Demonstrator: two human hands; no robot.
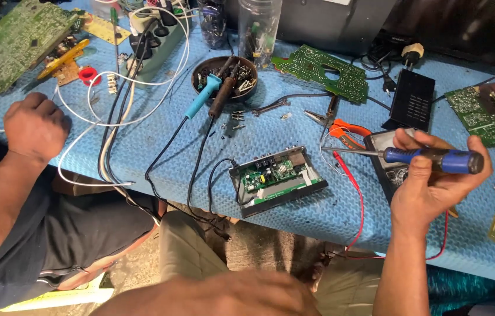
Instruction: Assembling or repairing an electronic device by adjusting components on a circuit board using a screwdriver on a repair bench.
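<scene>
Blue-handled screwdriver [417, 156], level, shaft leftward

Your right hand [429, 187] is gripping a blue-handled screwdriver [411, 155] above the blue mat's [294, 216] near edge, its tip pointing at the opened electronics box [276, 180]; your left hand [35, 127] is resting fisted near the white cables [92, 111].

I see a counter [294, 225] covered in blue textured matting, lit brightly from above. Along the far edge stands a grey box [329, 20] against dark shadow. Below the near edge, a strip of pale concrete floor [136, 266] shows, dimmer than the counter top
</scene>
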